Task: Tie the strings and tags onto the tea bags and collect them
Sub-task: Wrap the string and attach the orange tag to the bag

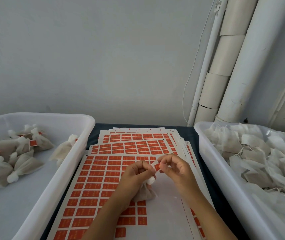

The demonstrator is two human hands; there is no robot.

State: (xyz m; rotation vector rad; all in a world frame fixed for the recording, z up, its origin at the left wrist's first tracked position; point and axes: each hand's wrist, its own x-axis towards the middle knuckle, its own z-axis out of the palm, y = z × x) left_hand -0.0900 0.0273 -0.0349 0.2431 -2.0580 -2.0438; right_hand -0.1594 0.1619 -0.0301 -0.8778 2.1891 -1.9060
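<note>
Both hands' fingers [162,162] pinch the orange tag [157,166]; tea bag [144,194] apparently hangs beneath.

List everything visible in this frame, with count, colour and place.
Left bin: one, white, left; holds tagged tea bags, several.
Right bin: one, white, right; holds untagged tea bags with strings, many.
Tag sheets: several, orange on white, stacked centre.
Held tea bag: one, beige, centre.
Orange tag: one, between the fingers.
Pipes: white, right wall.
Left hand: holds the bag.
Right hand: pinches the tag.
</note>
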